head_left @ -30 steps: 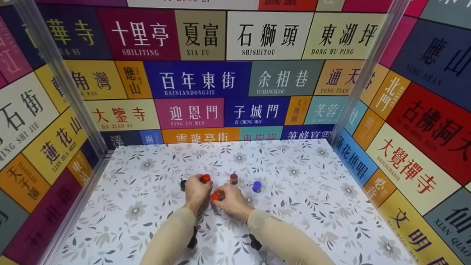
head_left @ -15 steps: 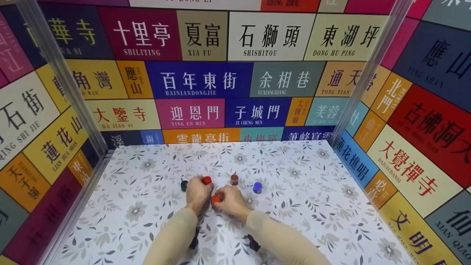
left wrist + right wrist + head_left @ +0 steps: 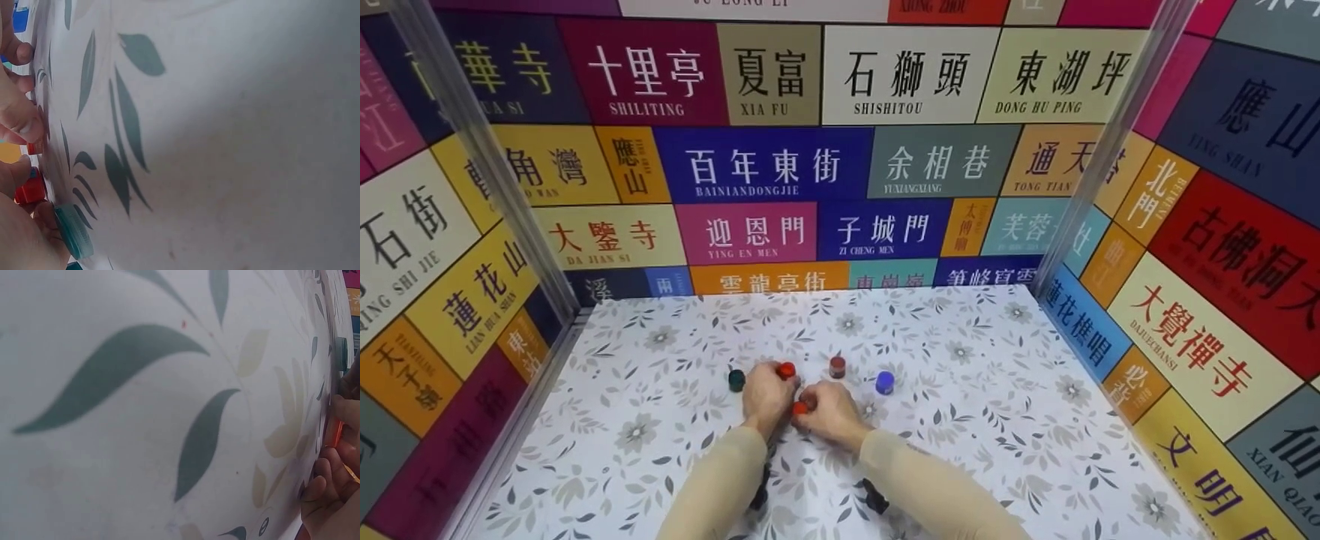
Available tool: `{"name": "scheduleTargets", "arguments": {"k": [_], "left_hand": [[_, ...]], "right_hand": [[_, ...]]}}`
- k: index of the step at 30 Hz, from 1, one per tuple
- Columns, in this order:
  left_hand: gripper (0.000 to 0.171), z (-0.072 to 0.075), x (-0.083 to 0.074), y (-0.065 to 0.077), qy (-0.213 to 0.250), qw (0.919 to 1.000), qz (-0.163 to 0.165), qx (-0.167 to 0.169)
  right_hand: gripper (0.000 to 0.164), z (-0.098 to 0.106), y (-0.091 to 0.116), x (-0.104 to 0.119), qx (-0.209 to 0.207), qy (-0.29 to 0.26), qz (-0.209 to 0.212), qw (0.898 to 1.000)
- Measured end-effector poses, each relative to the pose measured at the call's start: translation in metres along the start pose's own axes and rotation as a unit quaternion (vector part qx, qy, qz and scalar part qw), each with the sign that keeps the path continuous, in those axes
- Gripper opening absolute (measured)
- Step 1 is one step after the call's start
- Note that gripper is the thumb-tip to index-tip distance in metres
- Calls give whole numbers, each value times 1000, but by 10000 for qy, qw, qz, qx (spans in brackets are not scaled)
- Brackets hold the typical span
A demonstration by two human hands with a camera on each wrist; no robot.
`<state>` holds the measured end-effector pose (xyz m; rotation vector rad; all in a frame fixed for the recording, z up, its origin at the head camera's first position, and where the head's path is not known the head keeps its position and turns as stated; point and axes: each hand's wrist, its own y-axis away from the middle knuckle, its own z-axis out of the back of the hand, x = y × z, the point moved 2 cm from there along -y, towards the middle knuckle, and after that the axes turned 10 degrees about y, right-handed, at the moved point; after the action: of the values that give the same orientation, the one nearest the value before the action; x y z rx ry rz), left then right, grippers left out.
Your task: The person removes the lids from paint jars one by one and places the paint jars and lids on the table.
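- The red pot sits a little below and left of the frame's centre; the fingers of the left hand pinch it.
- The orange pot, lower and slightly further right, is pinched by the fingers of the right hand.
- Both look light and stiff, probably plastic; smooth sides could slip, so gripping the side walls between thumb and fingertip should suit.
- The green pot at left, brown pot and purple pot at right are short and round.
- The worktop is pale, flat, printed with grey leaves.
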<state>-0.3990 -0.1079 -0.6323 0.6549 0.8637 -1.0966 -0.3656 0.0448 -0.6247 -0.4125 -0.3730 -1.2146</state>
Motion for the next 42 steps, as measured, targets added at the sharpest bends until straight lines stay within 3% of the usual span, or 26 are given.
{"name": "scheduleTargets", "arguments": {"k": [9,30,38,42], "left_hand": [[18,0,2,0,-170,9989,-405,-174],[37,2,-3,5,-367,9973,-636,-74],[55,10,-20,18,-643,9892,-1264,-374],[59,15,-24,21,-601,9883,-1347,-398]], "right_hand": [[21,-2,0,-1,-101,54,211,9997],[20,1,-2,0,406,-166,-232,9988],[25,9,-3,-1,337,-17,111,9994],[35,19,-6,-4,392,-2,14,9992]]}}
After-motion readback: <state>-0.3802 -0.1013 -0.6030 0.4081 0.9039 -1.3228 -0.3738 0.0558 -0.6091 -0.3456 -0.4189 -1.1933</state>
